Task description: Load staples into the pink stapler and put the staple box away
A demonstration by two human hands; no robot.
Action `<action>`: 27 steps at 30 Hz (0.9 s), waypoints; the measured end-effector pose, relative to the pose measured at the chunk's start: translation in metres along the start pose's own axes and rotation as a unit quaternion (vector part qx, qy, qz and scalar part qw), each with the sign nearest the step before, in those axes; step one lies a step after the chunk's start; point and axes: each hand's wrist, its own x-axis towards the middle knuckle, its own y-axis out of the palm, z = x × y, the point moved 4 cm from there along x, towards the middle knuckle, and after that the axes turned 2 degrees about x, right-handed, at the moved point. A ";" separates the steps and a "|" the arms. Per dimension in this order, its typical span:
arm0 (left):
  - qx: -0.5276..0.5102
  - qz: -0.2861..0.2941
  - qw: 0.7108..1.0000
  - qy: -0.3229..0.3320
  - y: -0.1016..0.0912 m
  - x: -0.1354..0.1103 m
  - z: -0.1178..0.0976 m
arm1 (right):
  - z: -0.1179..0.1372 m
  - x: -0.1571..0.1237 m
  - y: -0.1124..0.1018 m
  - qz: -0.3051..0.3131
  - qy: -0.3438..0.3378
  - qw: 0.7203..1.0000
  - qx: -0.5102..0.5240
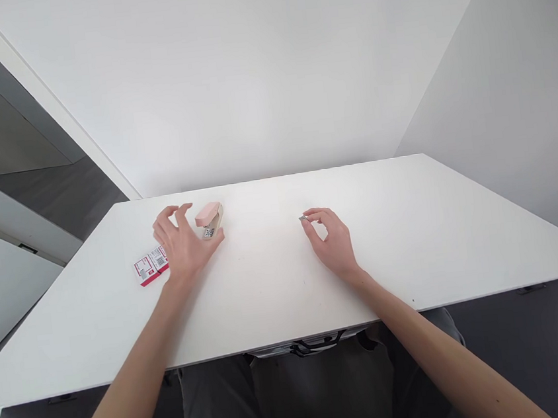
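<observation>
A small pink stapler lies on the white table at the left of centre. My left hand hovers just beside it with fingers spread, the thumb close to the stapler's near end. A red and white box of staples rests on the table partly under that hand's wrist side. My right hand sits near the table's middle, its thumb and forefinger pinched on a small grey metal strip of staples.
White walls rise behind and to the right of the table. A dark floor and a lower ledge show past the table's left edge. My lap and a dark cable lie below the near edge.
</observation>
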 end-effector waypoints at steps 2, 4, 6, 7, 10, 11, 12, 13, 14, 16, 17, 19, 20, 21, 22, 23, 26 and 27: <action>0.029 0.054 0.998 -0.017 -0.010 0.001 0.021 | 0.000 0.000 0.000 0.007 0.005 1.000 0.003; 0.051 0.136 0.989 -0.035 -0.016 0.002 0.044 | 0.000 0.000 0.001 0.011 0.010 1.000 0.006; 0.060 0.210 0.975 -0.046 -0.020 0.003 0.065 | 0.001 0.000 0.001 0.016 0.014 1.000 0.010; 0.061 0.233 0.970 -0.042 -0.022 0.004 0.073 | 0.000 0.000 0.001 0.018 0.017 1.000 0.012; 0.063 0.273 0.960 -0.010 -0.029 0.004 0.085 | 0.000 0.000 0.001 0.025 0.027 0.999 0.017; 0.061 0.279 0.958 -0.004 -0.032 0.004 0.085 | 0.000 -0.001 0.001 0.027 0.030 0.999 0.018; 0.057 0.281 0.958 0.000 -0.037 0.002 0.083 | 0.000 -0.001 0.001 0.027 0.032 0.999 0.020; 0.049 0.278 0.959 0.000 -0.041 0.000 0.079 | 0.001 -0.001 0.000 0.027 0.034 0.999 0.023; 0.039 0.270 0.962 0.000 -0.047 -0.003 0.073 | 0.002 0.000 0.000 0.027 0.036 0.999 0.030; 0.006 0.243 0.970 0.008 -0.058 -0.011 0.054 | 0.004 0.001 -0.002 0.033 0.057 0.996 0.060; -0.017 0.227 0.974 0.019 -0.063 -0.016 0.041 | 0.004 0.001 -0.002 0.042 0.078 0.992 0.086; -0.070 0.211 0.973 0.058 -0.066 -0.027 0.013 | 0.004 0.002 -0.002 0.075 0.135 0.975 0.158; -0.100 0.205 0.971 0.078 -0.065 -0.033 -0.001 | 0.003 0.002 -0.001 0.094 0.162 0.962 0.197; -0.126 0.200 0.967 0.092 -0.062 -0.037 -0.015 | 0.003 0.002 -0.001 0.111 0.184 0.948 0.234; -0.150 0.203 0.962 0.101 -0.057 -0.041 -0.027 | 0.003 0.002 0.000 0.126 0.200 0.934 0.267; -0.172 0.206 0.958 0.105 -0.050 -0.045 -0.039 | 0.003 0.002 0.000 0.138 0.211 0.921 0.296; -0.232 0.199 0.947 0.101 -0.027 -0.048 -0.066 | 0.004 0.002 0.003 0.176 0.226 0.885 0.368; -0.250 0.194 0.943 0.101 -0.020 -0.048 -0.073 | 0.005 0.002 0.004 0.193 0.224 0.872 0.391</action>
